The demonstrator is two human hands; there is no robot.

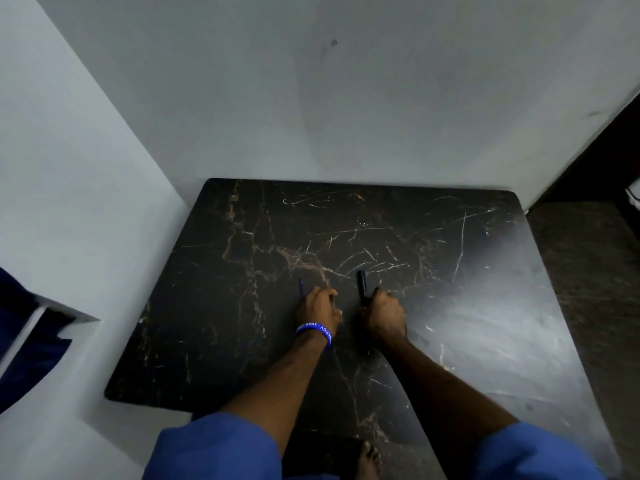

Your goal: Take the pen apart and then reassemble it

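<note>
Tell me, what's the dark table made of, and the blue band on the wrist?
The table looks like polished black marble or a marble-look slab: pale and brownish veins run across it, and it shines on the right side. The wristband on the left hand looks like smooth rubbery silicone, judging by its even blue colour and light-coloured lettering. Neither can be told for sure.

pen: apart, in two pieces | thin blue refill (301,285): slim rod, tip pointing to 12 o'clock, lower end in the left hand (319,308) | dark barrel (362,285): thicker tube, probably black, at 3 o'clock of the refill, well apart, pointing to 12 o'clock, lower end gripped by the right hand (385,315)
</note>
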